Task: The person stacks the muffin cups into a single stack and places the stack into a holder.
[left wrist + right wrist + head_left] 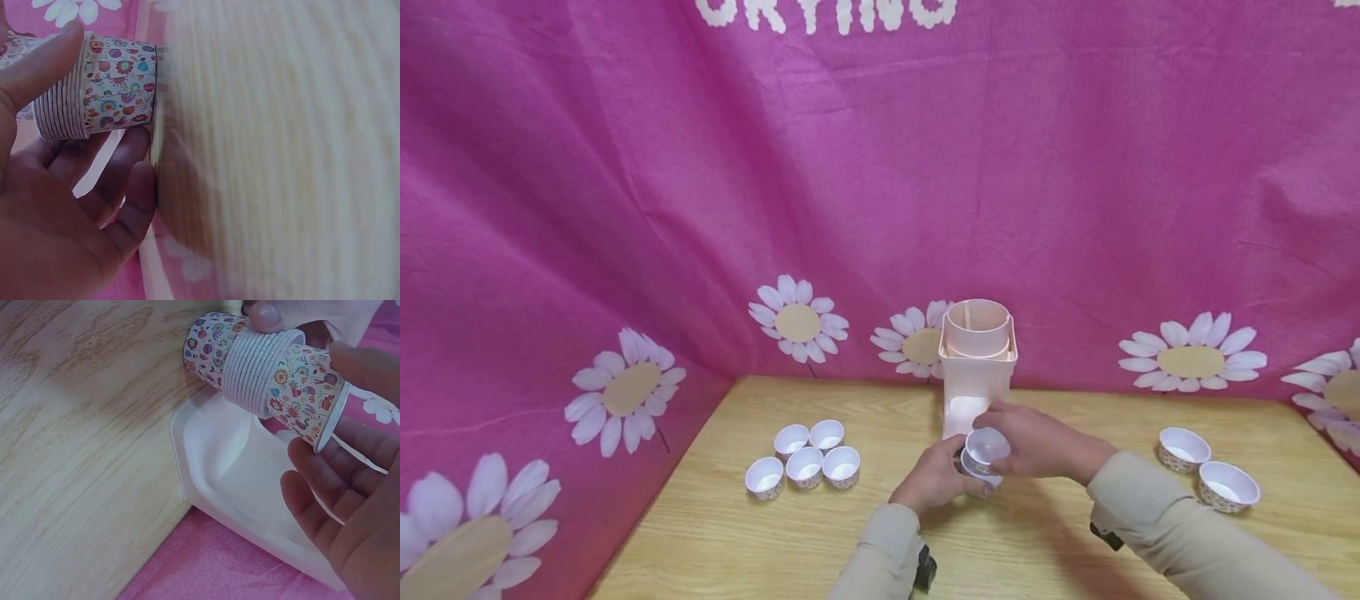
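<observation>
My left hand [934, 477] grips a stack of paper cups [119, 84] with a colourful flower print and white rims, low over the wooden table in front of the dispenser. In the left wrist view its thumb lies across the stacked rims. My right hand [1037, 442] pinches the top paper cup [304, 394] near its rim between thumb and fingers. That cup stands well out of the stack, its lower end still at or inside the stack's mouth. Behind both hands is a pale pink dispenser [976, 379] with a round tube on top.
Several printed paper cups [805, 467] stand upright in a group at the left of the wooden table [715, 542]. Two more cups [1228, 486] stand at the right. A magenta cloth [880, 183] with white daisies hangs behind the table and along its left.
</observation>
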Demonstrator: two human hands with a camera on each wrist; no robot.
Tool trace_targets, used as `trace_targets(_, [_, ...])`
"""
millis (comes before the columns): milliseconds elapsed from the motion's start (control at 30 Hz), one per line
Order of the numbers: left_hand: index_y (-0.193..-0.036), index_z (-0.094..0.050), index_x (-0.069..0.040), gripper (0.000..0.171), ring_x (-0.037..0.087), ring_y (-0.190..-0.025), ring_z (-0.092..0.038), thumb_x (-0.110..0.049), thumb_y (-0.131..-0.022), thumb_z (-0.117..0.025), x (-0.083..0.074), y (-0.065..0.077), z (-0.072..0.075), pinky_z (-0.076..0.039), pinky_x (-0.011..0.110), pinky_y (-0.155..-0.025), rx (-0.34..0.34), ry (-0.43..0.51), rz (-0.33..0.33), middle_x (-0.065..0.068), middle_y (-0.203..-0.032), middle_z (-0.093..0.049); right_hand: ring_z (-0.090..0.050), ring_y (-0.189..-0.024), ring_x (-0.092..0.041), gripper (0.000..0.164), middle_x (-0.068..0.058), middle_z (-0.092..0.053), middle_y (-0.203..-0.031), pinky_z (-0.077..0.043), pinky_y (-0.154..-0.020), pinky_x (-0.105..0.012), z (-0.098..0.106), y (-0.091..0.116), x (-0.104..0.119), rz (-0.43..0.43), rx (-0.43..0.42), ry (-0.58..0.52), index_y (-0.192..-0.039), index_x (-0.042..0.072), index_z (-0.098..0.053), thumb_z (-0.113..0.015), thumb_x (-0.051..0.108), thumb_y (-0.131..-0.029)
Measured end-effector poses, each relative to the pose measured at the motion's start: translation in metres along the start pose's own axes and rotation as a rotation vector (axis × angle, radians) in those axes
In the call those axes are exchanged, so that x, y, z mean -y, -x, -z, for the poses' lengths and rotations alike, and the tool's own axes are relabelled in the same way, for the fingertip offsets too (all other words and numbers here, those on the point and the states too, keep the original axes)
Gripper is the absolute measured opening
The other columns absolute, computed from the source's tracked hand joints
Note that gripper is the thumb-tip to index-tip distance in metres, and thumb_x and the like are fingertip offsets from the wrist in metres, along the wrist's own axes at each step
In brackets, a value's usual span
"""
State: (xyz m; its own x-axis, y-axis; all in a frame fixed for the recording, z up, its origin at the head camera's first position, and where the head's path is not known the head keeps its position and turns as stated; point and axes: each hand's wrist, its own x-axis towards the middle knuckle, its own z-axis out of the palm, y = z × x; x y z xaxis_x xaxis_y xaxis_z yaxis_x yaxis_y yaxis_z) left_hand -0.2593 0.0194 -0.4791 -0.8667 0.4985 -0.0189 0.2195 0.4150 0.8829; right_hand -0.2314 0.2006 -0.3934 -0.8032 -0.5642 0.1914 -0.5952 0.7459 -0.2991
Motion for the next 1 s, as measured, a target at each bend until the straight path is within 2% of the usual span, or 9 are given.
trace_targets(267, [-0.120, -0.067, -0.018, 0.056, 0.007, -0.106, -0.059, -0.015, -0.069, -0.089, -0.001, -0.001, -0.001, -0.045, 0.033, -0.099, -0.001, 0.007, 0.017, -0.007, -0.112, -0.071, -0.064, -0.085, -0.020, 0.046, -0.009, -0.067, -0.103, -0.054, -0.074, -0.037, -0.009, 0.001, -0.006, -0.014, 0.002, 0.017, -0.111, 0.002, -0.068, -0.082, 0.017, -0.069])
trace_targets(533, [-0.116, -0.068, -0.016, 0.053, 0.007, -0.101, -0.058, -0.014, -0.068, -0.090, -0.002, 0.000, 0.000, -0.045, 0.032, -0.096, -0.008, 0.012, 0.022, -0.006, -0.108, -0.071, -0.065, -0.089, -0.021, 0.047, -0.010, -0.067, -0.106, -0.055, -0.079, -0.040, -0.011, -0.001, -0.004, -0.007, 0.005, 0.023, -0.111, 0.002, -0.068, -0.082, 0.017, -0.069])
trace_targets(833, [-0.118, -0.068, -0.017, 0.056, 0.007, -0.097, -0.059, -0.011, -0.067, -0.090, 0.000, 0.001, -0.001, -0.046, 0.032, -0.092, -0.012, 0.053, 0.026, -0.004, -0.105, -0.072, -0.065, -0.094, -0.024, 0.056, -0.014, -0.067, -0.111, -0.055, -0.082, -0.042, -0.010, 0.000, -0.003, -0.030, 0.062, -0.021, -0.117, 0.000, -0.066, -0.084, 0.019, -0.067])
trace_targets(1000, [-0.119, -0.067, -0.019, 0.057, 0.010, -0.101, -0.060, -0.010, -0.068, -0.089, -0.002, 0.000, -0.001, -0.046, 0.035, -0.094, -0.005, 0.086, 0.051, -0.004, -0.108, -0.071, -0.066, -0.101, -0.030, 0.054, -0.014, -0.067, -0.115, -0.055, -0.088, -0.048, -0.009, 0.010, -0.012, -0.052, 0.066, -0.016, -0.119, 0.000, -0.065, -0.082, 0.023, -0.073])
